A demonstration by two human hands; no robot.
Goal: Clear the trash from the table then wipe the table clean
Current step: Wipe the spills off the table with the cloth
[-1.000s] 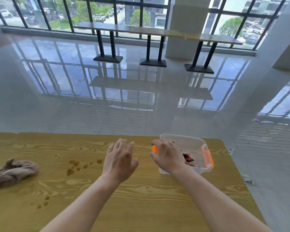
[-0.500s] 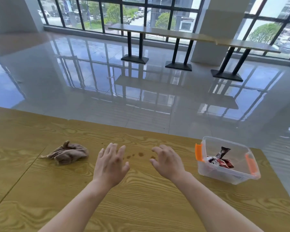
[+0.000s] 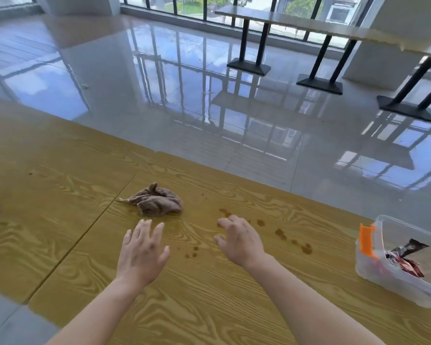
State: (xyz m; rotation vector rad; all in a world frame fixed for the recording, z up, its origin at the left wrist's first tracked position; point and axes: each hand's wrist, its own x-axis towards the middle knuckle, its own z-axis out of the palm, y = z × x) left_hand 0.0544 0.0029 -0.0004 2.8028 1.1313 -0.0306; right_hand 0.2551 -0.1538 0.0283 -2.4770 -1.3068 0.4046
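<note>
Both hands empty, fingers spread: left hand [image 3: 141, 255] near brown rag [image 3: 157, 203], right hand [image 3: 240, 241] over stains [image 3: 280, 232]. Wrappers [image 3: 403, 260] sit in plastic bin [image 3: 373, 275] at table's [image 3: 209, 307] right.

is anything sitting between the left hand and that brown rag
Nothing visible does. The left hand hovers open just short of the brown rag, with only bare wooden table between them. The stains lie off to the right, nearer the right hand.

Two bare hands, a left hand [image 3: 142, 255] and a right hand [image 3: 239, 241], are hovering over one wooden table [image 3: 209, 307] that is carrying one crumpled brown cloth [image 3: 157, 203] and one clear plastic container [image 3: 393, 277]
</note>
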